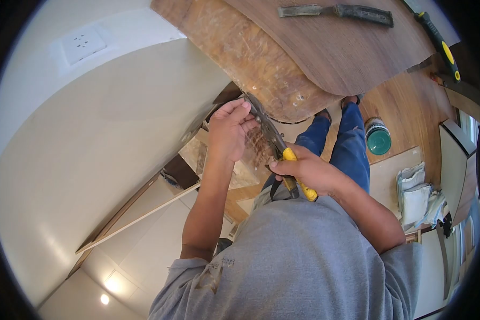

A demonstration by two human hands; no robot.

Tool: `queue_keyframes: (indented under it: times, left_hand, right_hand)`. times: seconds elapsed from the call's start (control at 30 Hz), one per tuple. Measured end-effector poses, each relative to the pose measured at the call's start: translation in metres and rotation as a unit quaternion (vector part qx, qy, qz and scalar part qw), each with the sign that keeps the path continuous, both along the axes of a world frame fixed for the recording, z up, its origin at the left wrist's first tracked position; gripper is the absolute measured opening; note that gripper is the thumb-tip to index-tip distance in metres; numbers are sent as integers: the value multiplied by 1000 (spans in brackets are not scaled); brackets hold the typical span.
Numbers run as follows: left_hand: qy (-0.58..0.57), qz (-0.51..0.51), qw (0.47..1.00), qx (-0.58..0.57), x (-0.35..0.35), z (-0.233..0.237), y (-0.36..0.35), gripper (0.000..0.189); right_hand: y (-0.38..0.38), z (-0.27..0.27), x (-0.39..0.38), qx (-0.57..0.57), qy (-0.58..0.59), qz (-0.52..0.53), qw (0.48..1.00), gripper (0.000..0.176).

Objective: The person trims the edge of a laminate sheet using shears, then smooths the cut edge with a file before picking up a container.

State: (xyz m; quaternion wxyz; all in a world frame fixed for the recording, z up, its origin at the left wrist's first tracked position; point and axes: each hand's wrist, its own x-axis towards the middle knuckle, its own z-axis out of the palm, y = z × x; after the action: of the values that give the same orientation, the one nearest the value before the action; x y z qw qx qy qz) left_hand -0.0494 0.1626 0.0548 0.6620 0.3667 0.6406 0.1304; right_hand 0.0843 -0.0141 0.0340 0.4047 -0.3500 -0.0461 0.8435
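My right hand (pixel 305 169) is closed round the yellow handles of a pair of dark-jawed tin snips (pixel 269 130). The jaws point up and to the left, to the edge of a brown, glue-stained board (pixel 250 53). Beside the jaw tips is my left hand (pixel 230 128), thumb and fingers pinched together. What they pinch, if anything, is too small to make out. A wood-grain sheet (pixel 325 48) with a rounded corner overlies part of the board.
A dark-handled scraper (pixel 336 12) and a black-and-yellow handled tool (pixel 440 45) lie at the top. On the floor stand a green-topped can (pixel 378 141) and white packets (pixel 415 194). A pale wall (pixel 101 112) with a socket (pixel 84 44) rises at left.
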Motion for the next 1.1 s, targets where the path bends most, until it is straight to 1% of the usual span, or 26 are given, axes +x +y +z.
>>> queue_keyframes:
  times: [0.03, 0.13, 0.27, 0.37, 0.43, 0.47, 0.57, 0.63, 0.77, 0.83, 0.87, 0.93, 0.97, 1.03, 1.1]
  left_hand:
    - [1, -5, 1000, -11, 0, 0, 2, 16]
    - [-1, -4, 1000, -20, 3, 3, 3, 15]
    - [-2, -2, 1000, -24, 3, 3, 4, 15]
    - [-4, 0, 1000, -30, 3, 3, 5, 15]
    - [-4, -2, 1000, -27, 4, 3, 5, 15]
    - [-4, -2, 1000, -26, 4, 3, 5, 15]
    - [-3, -4, 1000, -25, 2, 1, 3, 13]
    - [-4, -5, 1000, -16, 1, 0, 2, 11]
    - [-26, -6, 1000, -4, -3, 1, -6, 11]
    - [-32, -17, 999, 11, -5, -1, -11, 12]
    - [-32, -17, 999, 11, -5, -2, -12, 12]
    - [-37, 11, 999, 25, -3, -3, -14, 13]
    - [-38, 10, 999, 26, 0, -2, -12, 13]
    - [23, -18, 997, 67, 7, 1, -5, 13]
    - [13, -17, 998, 55, 8, 1, 0, 13]
  right_hand:
    - [1, 1, 2, 2, -7, 9, 1000, 31]
    - [3, 8, 4, -24, -25, 15, 999, 30]
    - [8, 15, 11, -24, -42, 34, 998, 31]
    - [10, 15, 13, -18, -56, 61, 996, 29]
    - [8, 12, 13, 19, -112, 66, 991, 28]
    - [9, 10, 13, 19, -112, 66, 991, 28]
    - [5, 0, 8, 29, -134, 89, 987, 32]
    - [1, -9, -1, 115, -305, 55, 944, 38]
    - [-2, -9, 5, 124, -305, 71, 942, 42]
    - [-8, -12, -1, 126, -362, 78, 920, 44]
    - [-8, -14, -1, 125, -362, 77, 920, 44]
    - [-4, -12, 1, 85, -254, 85, 960, 46]
    - [-1, -10, 4, 86, -254, 84, 960, 46]
    - [7, -4, 7, 88, -212, 72, 971, 47]
    - [11, -1, 4, 73, -210, 81, 972, 46]
